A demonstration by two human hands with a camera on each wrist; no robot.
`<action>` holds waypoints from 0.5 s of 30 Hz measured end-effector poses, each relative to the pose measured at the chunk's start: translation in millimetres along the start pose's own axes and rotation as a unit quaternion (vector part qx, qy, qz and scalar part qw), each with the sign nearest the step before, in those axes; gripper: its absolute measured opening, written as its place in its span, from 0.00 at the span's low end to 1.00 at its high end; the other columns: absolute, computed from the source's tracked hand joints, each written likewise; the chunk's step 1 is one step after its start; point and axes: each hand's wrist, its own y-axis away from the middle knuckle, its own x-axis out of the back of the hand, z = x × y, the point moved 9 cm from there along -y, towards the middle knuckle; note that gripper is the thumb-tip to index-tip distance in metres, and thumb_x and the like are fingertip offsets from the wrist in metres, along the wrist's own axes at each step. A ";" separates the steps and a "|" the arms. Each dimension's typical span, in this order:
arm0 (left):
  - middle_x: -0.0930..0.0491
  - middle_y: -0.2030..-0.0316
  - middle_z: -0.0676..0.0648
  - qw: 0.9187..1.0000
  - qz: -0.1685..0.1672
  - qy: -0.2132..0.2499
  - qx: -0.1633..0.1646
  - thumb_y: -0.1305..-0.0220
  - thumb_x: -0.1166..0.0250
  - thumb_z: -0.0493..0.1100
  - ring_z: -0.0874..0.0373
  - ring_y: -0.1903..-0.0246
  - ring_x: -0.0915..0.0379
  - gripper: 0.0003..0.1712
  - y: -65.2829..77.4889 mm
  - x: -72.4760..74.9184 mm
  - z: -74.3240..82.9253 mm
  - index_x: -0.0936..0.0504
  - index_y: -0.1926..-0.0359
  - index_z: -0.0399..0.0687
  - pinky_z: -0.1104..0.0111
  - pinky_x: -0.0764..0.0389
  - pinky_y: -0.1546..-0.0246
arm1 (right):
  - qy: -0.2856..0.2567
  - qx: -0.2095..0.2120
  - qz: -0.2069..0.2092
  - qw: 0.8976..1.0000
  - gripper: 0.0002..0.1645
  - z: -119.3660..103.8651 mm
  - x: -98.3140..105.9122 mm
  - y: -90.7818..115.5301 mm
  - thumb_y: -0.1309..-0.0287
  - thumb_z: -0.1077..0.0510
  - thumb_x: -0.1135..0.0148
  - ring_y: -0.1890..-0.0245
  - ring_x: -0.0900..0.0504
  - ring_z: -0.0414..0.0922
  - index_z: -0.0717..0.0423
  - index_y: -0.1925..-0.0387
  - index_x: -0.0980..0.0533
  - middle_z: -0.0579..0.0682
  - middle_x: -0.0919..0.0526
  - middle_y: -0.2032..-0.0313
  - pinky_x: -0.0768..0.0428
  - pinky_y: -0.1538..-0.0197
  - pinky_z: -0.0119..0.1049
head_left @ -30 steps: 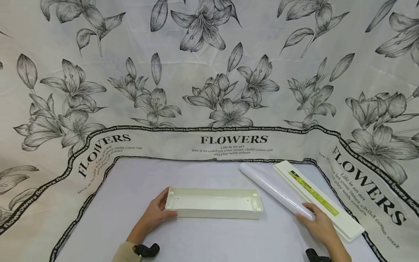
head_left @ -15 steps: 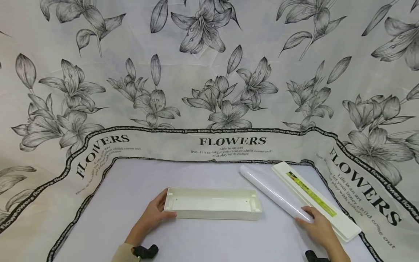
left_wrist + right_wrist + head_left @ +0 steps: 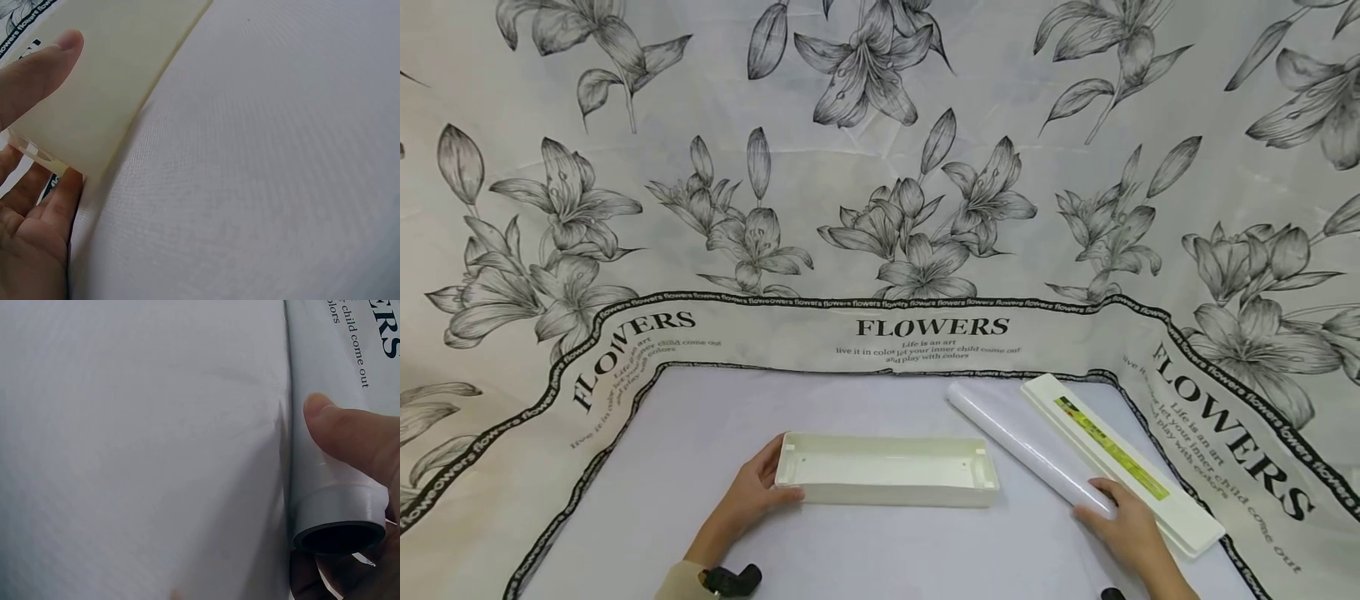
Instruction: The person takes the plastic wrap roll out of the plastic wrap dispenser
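Note:
A long, open-topped off-white plastic box [image 3: 886, 495] lies crosswise on the white cloth. My left hand [image 3: 748, 498] grips its left end, the thumb on the front wall and the fingers around the end. In the left wrist view, the thumb [image 3: 59, 59] lies against the box's side wall [image 3: 125, 69]. To the right, a roll of clear plastic film [image 3: 1026, 446] slants away from me. My right hand [image 3: 1127, 529] holds its near end. The right wrist view shows that thumb on top of the roll [image 3: 325, 450], whose dark hollow core faces the camera.
A long off-white lid [image 3: 1195, 521] with a yellow-green label lies slanted beyond the roll, close to the right hand. White cloth [image 3: 820, 558] covers the surface. A flower-print fabric [image 3: 925, 250] with a black-edged lettered border rises behind and along both sides.
The whole head view has shifted very slightly. Both hands keep their holds, and the box, the roll and the lid stay almost where they were.

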 end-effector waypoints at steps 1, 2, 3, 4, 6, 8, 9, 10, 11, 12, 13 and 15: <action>0.46 0.20 0.37 1.000 0.002 0.004 0.001 0.51 0.17 0.38 0.41 0.22 0.49 0.65 0.1 0.3 -0.2 0.48 0.19 0.42 0.80 0.33 0.34 | -0.001 0.001 0.001 1.000 0.42 -0.4 -0.1 -0.3 0.44 0.49 0.23 0.42 0.24 0.74 0.73 0.39 0.28 0.78 0.24 0.41 0.24 0.42 0.67; 0.46 0.20 0.37 1.000 0.003 0.004 -0.001 0.51 0.17 0.37 0.41 0.22 0.49 0.65 -0.1 0.3 0.1 0.48 0.19 0.42 0.81 0.33 0.34 | -0.001 0.000 0.004 1.000 0.42 -0.8 0.4 -0.8 0.44 0.49 0.23 0.42 0.24 0.74 0.73 0.39 0.29 0.78 0.24 0.42 0.24 0.42 0.67; 0.46 0.20 0.37 1.000 0.003 0.004 -0.003 0.51 0.17 0.37 0.41 0.22 0.49 0.65 -0.3 0.3 0.4 0.48 0.19 0.42 0.82 0.33 0.35 | -0.003 0.000 0.006 1.000 0.42 -1.0 1.0 -1.5 0.44 0.49 0.23 0.42 0.24 0.74 0.73 0.38 0.29 0.78 0.24 0.42 0.24 0.42 0.67; 0.46 0.20 0.36 1.000 0.002 0.005 -0.007 0.51 0.17 0.37 0.41 0.22 0.49 0.65 -0.5 0.0 1.2 0.48 0.19 0.42 0.83 0.33 0.35 | -0.004 -0.002 0.008 1.000 0.42 -1.1 1.5 -2.4 0.43 0.49 0.23 0.42 0.23 0.74 0.73 0.38 0.29 0.78 0.24 0.41 0.24 0.42 0.68; 0.46 0.20 0.36 1.000 0.000 0.010 -0.010 0.51 0.17 0.37 0.40 0.21 0.50 0.65 -0.2 -0.4 1.9 0.49 0.19 0.41 0.84 0.33 0.36 | -0.007 -0.010 0.006 1.000 0.43 -0.6 1.1 -3.5 0.43 0.48 0.24 0.42 0.24 0.74 0.73 0.37 0.30 0.79 0.25 0.41 0.24 0.41 0.68; 0.46 0.20 0.36 1.000 -0.002 0.012 -0.006 0.50 0.18 0.37 0.40 0.21 0.50 0.65 0.2 -0.2 0.3 0.49 0.19 0.41 0.84 0.32 0.36 | -0.004 -0.018 0.004 1.000 0.44 1.2 -0.8 -3.1 0.43 0.46 0.24 0.43 0.23 0.73 0.72 0.37 0.30 0.78 0.25 0.40 0.23 0.41 0.67; 0.46 0.20 0.37 1.000 -0.002 0.014 -0.002 0.50 0.18 0.37 0.41 0.21 0.50 0.65 0.8 0.1 -1.3 0.49 0.18 0.42 0.83 0.32 0.36 | -0.006 -0.020 -0.002 1.000 0.44 2.1 -2.6 -2.5 0.43 0.46 0.24 0.42 0.23 0.73 0.72 0.37 0.30 0.78 0.26 0.40 0.23 0.41 0.67; 0.46 0.20 0.37 1.000 -0.003 0.013 0.002 0.49 0.18 0.38 0.40 0.21 0.50 0.65 1.4 0.3 -2.7 0.49 0.18 0.42 0.83 0.32 0.36 | -0.006 -0.020 -0.005 1.000 0.44 2.7 -4.2 -1.6 0.43 0.46 0.24 0.42 0.23 0.73 0.72 0.37 0.30 0.78 0.25 0.40 0.23 0.41 0.67; 0.46 0.20 0.38 1.000 -0.005 0.013 0.007 0.49 0.18 0.38 0.41 0.21 0.49 0.65 1.5 0.6 -4.7 0.49 0.18 0.43 0.82 0.32 0.35 | -0.006 -0.017 -0.007 1.000 0.44 3.1 -5.5 -0.7 0.43 0.46 0.24 0.42 0.23 0.72 0.72 0.37 0.30 0.78 0.25 0.40 0.24 0.41 0.67; 0.46 0.20 0.39 1.000 -0.006 0.014 0.011 0.49 0.18 0.38 0.42 0.21 0.49 0.65 1.6 0.8 -6.1 0.49 0.18 0.45 0.81 0.31 0.35 | -0.005 -0.015 -0.008 1.000 0.44 3.4 -6.5 0.3 0.43 0.46 0.24 0.42 0.23 0.72 0.72 0.37 0.30 0.77 0.25 0.40 0.23 0.41 0.66; 0.46 0.20 0.40 1.000 -0.008 0.011 0.011 0.49 0.18 0.39 0.42 0.21 0.49 0.65 1.6 0.8 -6.7 0.50 0.18 0.45 0.80 0.32 0.34 | -0.003 -0.009 -0.008 1.000 0.44 3.3 -7.2 1.2 0.43 0.46 0.24 0.42 0.23 0.72 0.71 0.37 0.30 0.77 0.25 0.40 0.24 0.41 0.66; 0.48 0.19 0.41 1.000 -0.016 0.014 0.012 0.48 0.18 0.40 0.43 0.21 0.51 0.65 1.9 -0.4 -6.6 0.51 0.18 0.47 0.80 0.32 0.33 | 0.002 0.007 -0.006 1.000 0.43 2.0 -7.4 1.9 0.44 0.47 0.23 0.41 0.24 0.72 0.71 0.37 0.30 0.76 0.24 0.41 0.24 0.41 0.65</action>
